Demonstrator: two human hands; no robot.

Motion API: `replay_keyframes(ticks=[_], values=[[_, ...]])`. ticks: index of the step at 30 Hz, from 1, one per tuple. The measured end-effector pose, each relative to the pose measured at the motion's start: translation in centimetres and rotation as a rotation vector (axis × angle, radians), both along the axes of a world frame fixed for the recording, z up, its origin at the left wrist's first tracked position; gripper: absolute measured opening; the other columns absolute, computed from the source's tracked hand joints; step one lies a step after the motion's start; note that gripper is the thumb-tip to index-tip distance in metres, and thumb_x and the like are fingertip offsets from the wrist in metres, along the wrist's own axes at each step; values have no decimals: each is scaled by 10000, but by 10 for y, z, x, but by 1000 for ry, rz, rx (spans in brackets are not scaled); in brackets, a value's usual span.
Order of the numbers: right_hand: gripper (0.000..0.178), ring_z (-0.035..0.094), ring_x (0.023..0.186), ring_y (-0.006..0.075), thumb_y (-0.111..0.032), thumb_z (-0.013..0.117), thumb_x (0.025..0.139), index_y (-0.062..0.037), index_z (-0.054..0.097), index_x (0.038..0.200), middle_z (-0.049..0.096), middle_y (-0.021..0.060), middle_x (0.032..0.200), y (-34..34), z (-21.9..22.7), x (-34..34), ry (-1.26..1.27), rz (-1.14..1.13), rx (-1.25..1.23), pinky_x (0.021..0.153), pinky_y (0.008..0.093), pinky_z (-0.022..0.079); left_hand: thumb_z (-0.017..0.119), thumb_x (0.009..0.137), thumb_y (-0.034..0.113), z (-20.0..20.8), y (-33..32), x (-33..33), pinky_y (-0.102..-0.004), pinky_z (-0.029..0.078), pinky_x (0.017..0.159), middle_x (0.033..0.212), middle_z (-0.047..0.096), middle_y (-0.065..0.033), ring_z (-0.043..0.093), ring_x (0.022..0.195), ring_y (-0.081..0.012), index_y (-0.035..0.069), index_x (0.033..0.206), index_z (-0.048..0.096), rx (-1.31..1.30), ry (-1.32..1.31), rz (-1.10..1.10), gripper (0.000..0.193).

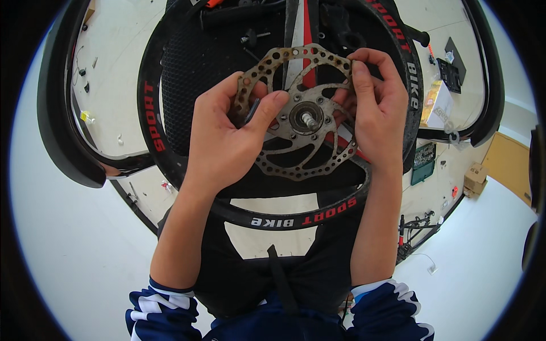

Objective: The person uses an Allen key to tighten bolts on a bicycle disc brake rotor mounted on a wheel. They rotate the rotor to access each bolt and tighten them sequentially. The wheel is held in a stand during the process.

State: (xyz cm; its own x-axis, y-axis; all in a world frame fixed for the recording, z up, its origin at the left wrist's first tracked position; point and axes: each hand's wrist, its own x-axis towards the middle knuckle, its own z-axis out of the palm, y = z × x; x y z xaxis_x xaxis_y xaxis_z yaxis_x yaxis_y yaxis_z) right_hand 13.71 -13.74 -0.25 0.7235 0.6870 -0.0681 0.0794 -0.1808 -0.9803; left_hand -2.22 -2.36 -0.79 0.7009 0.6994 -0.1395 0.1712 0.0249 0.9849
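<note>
A bicycle wheel with a black rim (287, 221) lies in front of me, and a worn metal brake disc (295, 171) sits at its hub. The threaded axle end (309, 120) points up through the middle. My left hand (227, 133) is closed on the disc's left side, its thumb on the face near the hub and its fingers partly hidden behind. A short dark rod (253, 109) shows between that thumb and the fingers; its kind is unclear. At the right edge, my right hand (378, 108) pinches the disc between thumb and forefinger, with other fingers behind it.
Under the wheel is a black mesh chair seat (185, 108), flanked by a left armrest (60, 113) and a right armrest (489, 74). Dark tools (253, 38) lie beyond the disc. Around on the floor are a green case (424, 165), cardboard boxes (475, 179) and bike parts (418, 230).
</note>
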Motion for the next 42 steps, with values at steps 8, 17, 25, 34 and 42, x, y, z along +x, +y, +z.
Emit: replay_keyframes(ticks=[8, 17, 25, 34, 42], values=[[167, 603, 601, 46, -172, 500, 1047, -29, 561, 1110, 650, 45, 687, 0, 2, 0, 41, 3, -1, 501, 202, 476, 732, 916, 198, -2, 1, -2, -189, 376, 534, 634, 569, 32, 474, 566, -30, 28, 824, 612, 6, 29, -3, 228], [173, 606, 593, 53, -176, 500, 1048, -28, 561, 1113, 653, 49, 685, 0, 3, 0, 58, -6, 0, 501, 209, 484, 731, 917, 204, -3, 1, -1, -189, 378, 531, 633, 578, 30, 478, 560, -28, 35, 824, 617, 21, 14, -13, 224], [171, 624, 619, 55, -168, 498, 1047, -24, 558, 1115, 655, 52, 698, 0, 3, -1, 52, 0, 5, 512, 211, 499, 732, 917, 212, -2, 1, -1, -183, 386, 533, 639, 590, 27, 496, 558, -28, 37, 828, 623, 16, 18, -4, 225], [216, 622, 636, 43, -222, 528, 1048, -50, 573, 1171, 673, 26, 756, -3, -2, 1, 9, 12, -15, 535, 199, 505, 729, 924, 214, -3, 1, 1, -182, 393, 534, 644, 598, 24, 507, 559, -28, 34, 847, 634, 2, 16, 14, 218], [205, 605, 613, 35, -213, 533, 1046, -48, 581, 1158, 663, 20, 725, -1, -2, -2, -4, -23, -19, 528, 201, 496, 728, 927, 221, 0, 0, 2, -188, 425, 547, 634, 598, 20, 517, 552, -33, 32, 848, 638, -1, 38, 27, 224]])
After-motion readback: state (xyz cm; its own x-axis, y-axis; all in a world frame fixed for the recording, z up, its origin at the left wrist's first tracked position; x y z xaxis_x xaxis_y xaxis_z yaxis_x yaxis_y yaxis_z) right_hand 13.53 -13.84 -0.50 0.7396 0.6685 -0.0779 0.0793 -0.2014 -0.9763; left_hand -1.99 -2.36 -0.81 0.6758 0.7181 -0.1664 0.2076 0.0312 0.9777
